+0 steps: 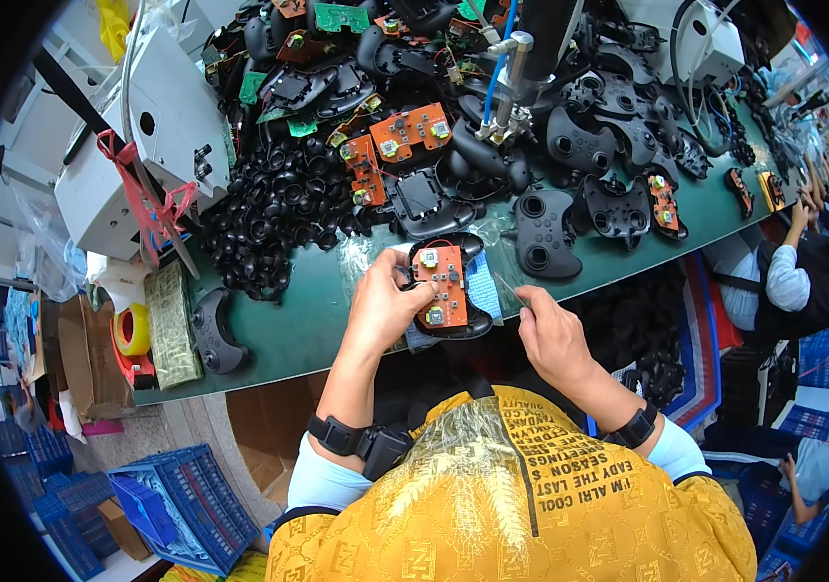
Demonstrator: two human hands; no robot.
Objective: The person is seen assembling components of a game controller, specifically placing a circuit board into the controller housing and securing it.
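left hand [382,308] gripping shell [453,325] at surface [308,330] edge, orange board [438,286] seated inside | right hand [552,335] pinching thin tool [509,289] just beside | board in, apparently unfastened, no top cover yet | beyond: loose shells [540,233], spare boards [405,136], button heap [274,209]

Left hand [383,308]: raised from the lower edge, fingers curled closed in a grasp, wrist strapped with a black band.
Right hand [552,335]: just beside it, thumb and forefinger pinched together, black wristband.
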